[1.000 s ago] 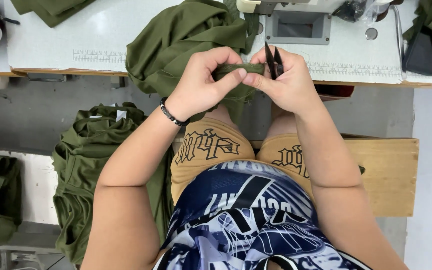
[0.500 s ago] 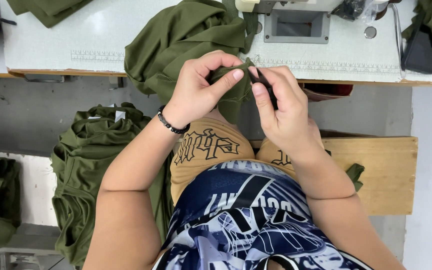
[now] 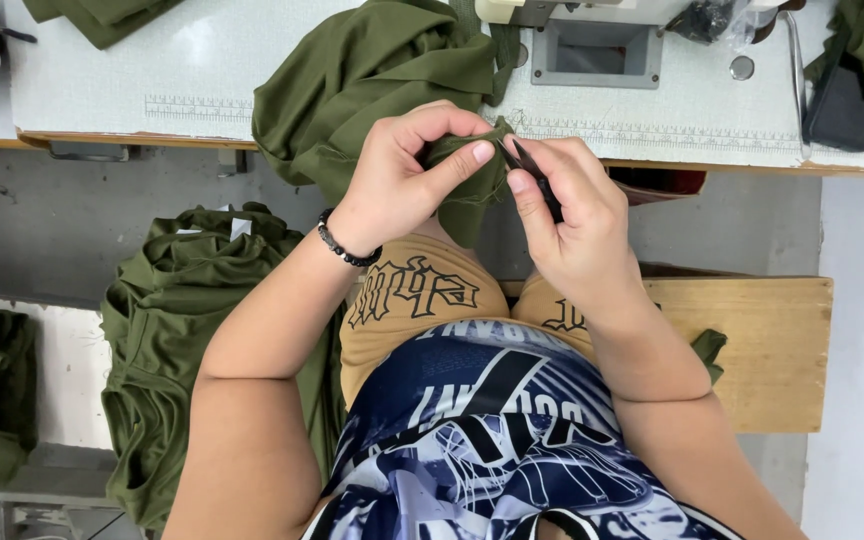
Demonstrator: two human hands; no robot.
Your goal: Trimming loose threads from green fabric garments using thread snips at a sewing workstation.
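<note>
Over our lap, just off the counter, our left hand pinches the green fabric taut while our right hand grips snips, best kept close to the seam.

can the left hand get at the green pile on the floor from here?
Probably not right now: the left hand is pinching the olive garment opposite the right hand. The pile lies open below its forearm, nothing across it.
</note>
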